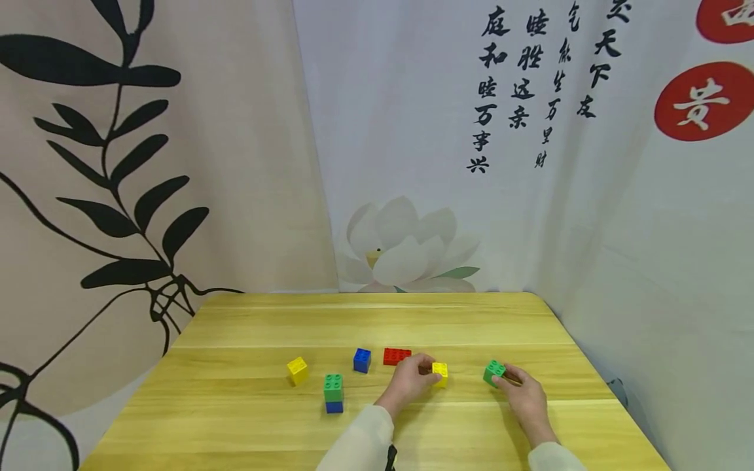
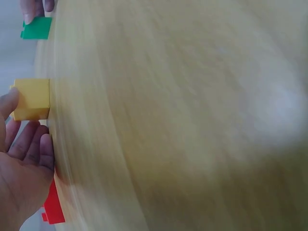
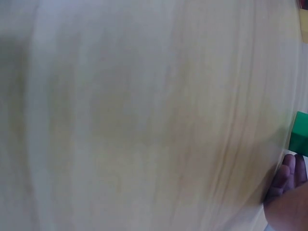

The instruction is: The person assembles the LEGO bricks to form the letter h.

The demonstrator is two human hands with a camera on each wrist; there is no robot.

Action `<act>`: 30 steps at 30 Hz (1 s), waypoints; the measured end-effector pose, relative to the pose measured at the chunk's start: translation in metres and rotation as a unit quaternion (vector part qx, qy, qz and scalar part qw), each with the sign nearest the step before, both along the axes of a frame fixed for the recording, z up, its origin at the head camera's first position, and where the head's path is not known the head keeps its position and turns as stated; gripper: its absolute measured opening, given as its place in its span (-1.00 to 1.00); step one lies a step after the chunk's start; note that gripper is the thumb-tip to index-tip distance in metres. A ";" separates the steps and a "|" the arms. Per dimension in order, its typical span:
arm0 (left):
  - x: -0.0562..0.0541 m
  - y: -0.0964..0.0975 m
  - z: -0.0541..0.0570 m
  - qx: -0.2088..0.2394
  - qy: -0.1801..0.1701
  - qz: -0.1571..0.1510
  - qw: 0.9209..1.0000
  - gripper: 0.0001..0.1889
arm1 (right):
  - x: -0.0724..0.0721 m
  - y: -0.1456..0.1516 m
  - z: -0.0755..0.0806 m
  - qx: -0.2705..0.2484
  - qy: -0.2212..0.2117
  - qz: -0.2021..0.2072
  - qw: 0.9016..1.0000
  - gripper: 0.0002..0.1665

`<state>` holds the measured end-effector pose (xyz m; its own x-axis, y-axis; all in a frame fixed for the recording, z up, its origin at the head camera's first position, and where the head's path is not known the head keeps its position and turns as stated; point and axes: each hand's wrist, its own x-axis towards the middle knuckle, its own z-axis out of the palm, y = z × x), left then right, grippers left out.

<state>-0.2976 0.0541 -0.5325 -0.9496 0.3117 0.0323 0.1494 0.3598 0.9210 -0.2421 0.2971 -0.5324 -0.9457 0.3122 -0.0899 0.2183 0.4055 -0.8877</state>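
Between the thumb and fingers of a person's left hand (image 1: 409, 379), a yellow block (image 1: 440, 375) is pinched at the right side of a wooden table (image 1: 453, 435), while a green block (image 1: 493, 373) is gripped at the fingertips of the right hand (image 1: 525, 396), farther to the right. Each thumb and its facing fingers are parted by no more than the block they hold, and a gap separates the two held pieces. Whether either block is lifted clear of the wood, the views do not settle. Just behind and to the left of the left fingertips lies a red block (image 1: 397, 356); farther left of those fingers stand a lone blue block (image 1: 362, 360) and, farthest out, a second yellow block (image 1: 297, 371), each on its own. Nearer the person, also left of the left fingers, one pair is stacked, an upper green block (image 1: 333, 386) sitting on a lower blue block (image 1: 334, 407). That stack appears to be the only joining done, which suggests work at an early stage: the two blocks in the fingers are not yet set together or onto anything, and the loose red, blue and yellow pieces are in neither hand's hold.
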 end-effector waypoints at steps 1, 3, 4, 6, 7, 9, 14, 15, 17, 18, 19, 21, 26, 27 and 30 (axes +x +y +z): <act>0.001 0.000 0.000 0.000 0.001 -0.003 1.000 -0.73 | 0.000 0.001 0.000 0.003 0.000 0.002 1.000 -0.23; 0.004 -0.001 0.001 0.003 0.004 -0.011 1.000 -0.75 | 0.000 0.002 -0.001 0.005 0.003 0.004 1.000 -0.23; 0.005 -0.002 0.001 0.004 0.007 -0.015 1.000 -0.75 | 0.000 0.002 -0.001 0.007 0.006 0.004 1.000 -0.23; 0.007 -0.003 0.001 0.003 0.009 -0.021 1.000 -0.75 | 0.000 0.002 0.000 0.011 0.008 0.005 1.000 -0.23; 0.008 -0.004 0.001 0.002 0.011 -0.024 1.000 -0.76 | 0.000 0.002 0.000 0.012 0.009 0.005 1.000 -0.23; 0.009 -0.006 0.001 -0.002 0.015 -0.028 0.999 -0.75 | 0.000 0.002 0.002 0.011 0.012 0.005 1.000 -0.24; 0.013 -0.012 0.001 -0.004 0.012 -0.042 0.999 -0.74 | -0.002 -0.002 0.006 0.004 0.014 0.012 1.000 -0.26; 0.014 -0.014 0.001 -0.006 0.012 -0.044 0.999 -0.74 | -0.003 -0.004 0.007 0.002 0.015 0.016 1.000 -0.26; 0.016 -0.017 0.000 -0.009 0.011 -0.047 0.999 -0.73 | -0.006 -0.008 0.008 0.001 0.017 0.029 0.999 -0.26; 0.017 -0.018 0.000 -0.011 0.013 -0.048 0.999 -0.73 | -0.007 -0.010 0.009 -0.002 0.018 0.036 0.999 -0.27; 0.018 -0.020 0.000 -0.013 0.015 -0.049 0.999 -0.73 | -0.008 -0.012 0.010 -0.004 0.020 0.044 0.999 -0.27; 0.020 -0.023 -0.001 -0.017 0.012 -0.048 0.999 -0.73 | -0.010 -0.018 0.012 -0.013 0.022 0.059 0.998 -0.27; 0.024 -0.028 0.000 -0.022 0.009 -0.048 0.999 -0.71 | -0.013 -0.033 0.020 -0.028 0.030 0.089 0.995 -0.29; 0.024 -0.028 0.000 -0.022 0.010 -0.049 0.999 -0.70 | -0.013 -0.036 0.022 -0.026 0.034 0.095 0.995 -0.30; 0.026 -0.031 -0.001 -0.025 0.009 -0.051 0.998 -0.68 | -0.013 -0.042 0.026 -0.011 0.045 0.110 0.993 -0.38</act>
<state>-0.2715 0.0230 -0.5332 -0.9126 0.4077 0.0316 0.2041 0.3873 0.8991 -0.2556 0.2550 -0.5063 -0.9953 0.0967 -0.0064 0.0462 0.4155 -0.9084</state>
